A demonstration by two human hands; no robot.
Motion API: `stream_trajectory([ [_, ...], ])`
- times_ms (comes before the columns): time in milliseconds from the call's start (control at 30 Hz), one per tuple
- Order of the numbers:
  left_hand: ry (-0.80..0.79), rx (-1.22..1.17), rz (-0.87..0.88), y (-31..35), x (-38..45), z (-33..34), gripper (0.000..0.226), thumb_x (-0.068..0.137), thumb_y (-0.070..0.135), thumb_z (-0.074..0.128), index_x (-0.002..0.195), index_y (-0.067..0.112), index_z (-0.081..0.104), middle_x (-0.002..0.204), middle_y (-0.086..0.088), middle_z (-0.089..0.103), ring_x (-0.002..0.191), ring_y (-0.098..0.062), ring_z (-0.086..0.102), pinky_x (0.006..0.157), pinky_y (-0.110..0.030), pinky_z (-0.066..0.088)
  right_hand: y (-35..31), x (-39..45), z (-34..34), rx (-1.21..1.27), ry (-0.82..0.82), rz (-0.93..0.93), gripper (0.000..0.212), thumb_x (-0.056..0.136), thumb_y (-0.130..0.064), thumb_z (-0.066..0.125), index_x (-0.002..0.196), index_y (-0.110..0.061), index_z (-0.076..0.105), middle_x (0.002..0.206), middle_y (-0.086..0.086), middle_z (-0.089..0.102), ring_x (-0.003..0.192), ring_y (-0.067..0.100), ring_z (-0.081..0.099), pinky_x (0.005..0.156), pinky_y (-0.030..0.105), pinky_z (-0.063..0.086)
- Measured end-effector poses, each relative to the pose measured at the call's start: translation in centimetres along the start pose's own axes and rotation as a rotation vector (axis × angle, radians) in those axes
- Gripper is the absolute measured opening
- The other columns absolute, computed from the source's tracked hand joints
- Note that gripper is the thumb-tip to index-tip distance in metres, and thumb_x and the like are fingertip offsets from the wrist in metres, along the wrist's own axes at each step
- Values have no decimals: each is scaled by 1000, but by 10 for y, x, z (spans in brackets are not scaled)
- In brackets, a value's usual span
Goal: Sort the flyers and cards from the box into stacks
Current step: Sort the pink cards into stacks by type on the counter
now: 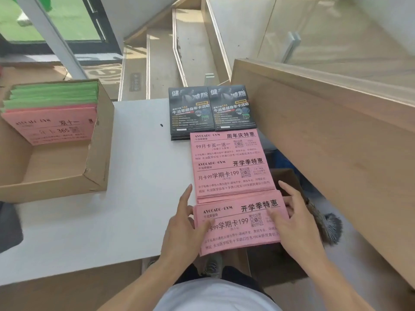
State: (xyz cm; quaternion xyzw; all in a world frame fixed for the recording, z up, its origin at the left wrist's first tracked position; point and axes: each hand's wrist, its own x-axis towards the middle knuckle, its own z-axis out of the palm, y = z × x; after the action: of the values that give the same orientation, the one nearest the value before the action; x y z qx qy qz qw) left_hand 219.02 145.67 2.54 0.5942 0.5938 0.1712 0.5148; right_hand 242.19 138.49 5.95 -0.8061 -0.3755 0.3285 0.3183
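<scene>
A stack of pink flyers (238, 227) lies at the near right edge of the white table (125, 198). My left hand (184, 230) grips its left edge and my right hand (294, 223) grips its right edge, thumbs on top. Beyond it lie another pink stack (233, 176) and, farther, a third pink stack (224, 145). Two stacks of black cards (211, 108) sit side by side at the far edge. An open cardboard box (94, 153) at the left holds a leaning pack of pink flyers (56, 126) and green flyers (54, 93).
A long wooden ledge (325, 131) runs along the right of the table. Wooden stairs (170, 57) lie beyond the far edge. A dark brush (325, 223) lies below, at the right of my right hand. A dark object (9, 227) sits at the table's left edge.
</scene>
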Motion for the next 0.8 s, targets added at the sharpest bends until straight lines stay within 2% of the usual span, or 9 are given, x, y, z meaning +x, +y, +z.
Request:
stream_trajectory([
  [67,9,152,16,2,-4,4,95,89,41,74,151,57,3,103,28,60,82,0,67,73,-32,61,3,0,1,-67,-15,23,62,96,-25,66,141,-53,32,114,-24,61,93,-4,64,60,12,49],
  [133,46,168,-1,3,-8,7,99,88,42,74,154,52,1,114,29,54,89,5,62,75,-30,59,9,1,4,-164,7,2,64,94,-29,68,144,-48,32,124,-22,57,102,-2,57,79,20,49],
  [200,68,97,-37,2,-11,8,102,87,39,77,155,47,1,138,27,43,111,5,55,88,-36,59,14,1,3,-213,26,-45,69,92,-33,71,145,-48,29,125,-29,48,109,-5,43,96,31,42],
  [300,27,-109,-180,3,-15,7,102,88,29,78,159,38,6,156,15,33,134,-5,44,110,-41,45,18,-1,-2,-231,-170,-57,82,82,-39,81,135,-63,22,123,-42,35,114,-11,36,101,30,37],
  [367,-19,-260,-265,6,-18,6,96,90,22,76,159,37,12,144,21,45,120,2,52,107,-38,46,21,-3,-2,-301,-348,-38,115,72,-43,87,140,-68,-2,147,-39,16,131,-7,29,109,36,38],
  [467,-92,-375,-323,9,-18,10,96,91,18,75,160,40,12,130,28,55,112,5,59,105,-38,49,22,-5,3,-433,-445,-47,140,72,-33,89,127,-70,-36,150,-42,-17,141,5,20,106,33,44],
  [567,-129,-396,-327,14,-12,16,87,92,15,72,156,44,21,127,24,64,114,-6,65,100,-42,54,24,-2,8,-397,-286,-153,125,78,-32,82,132,-72,-23,158,-27,2,136,11,36,85,28,56],
  [667,-166,-362,-310,21,-7,21,60,93,14,69,124,58,43,113,26,70,106,-7,69,87,-33,57,26,3,11,-409,-233,-160,109,78,-42,77,142,-64,-9,158,-21,13,125,12,49,77,32,61],
  [800,-161,-386,-325,27,-2,22,62,92,16,72,120,63,42,115,23,71,109,-12,69,97,-44,56,32,10,15,-426,-241,-134,116,73,-48,79,146,-57,-10,148,-17,28,111,12,52,75,34,62],
])
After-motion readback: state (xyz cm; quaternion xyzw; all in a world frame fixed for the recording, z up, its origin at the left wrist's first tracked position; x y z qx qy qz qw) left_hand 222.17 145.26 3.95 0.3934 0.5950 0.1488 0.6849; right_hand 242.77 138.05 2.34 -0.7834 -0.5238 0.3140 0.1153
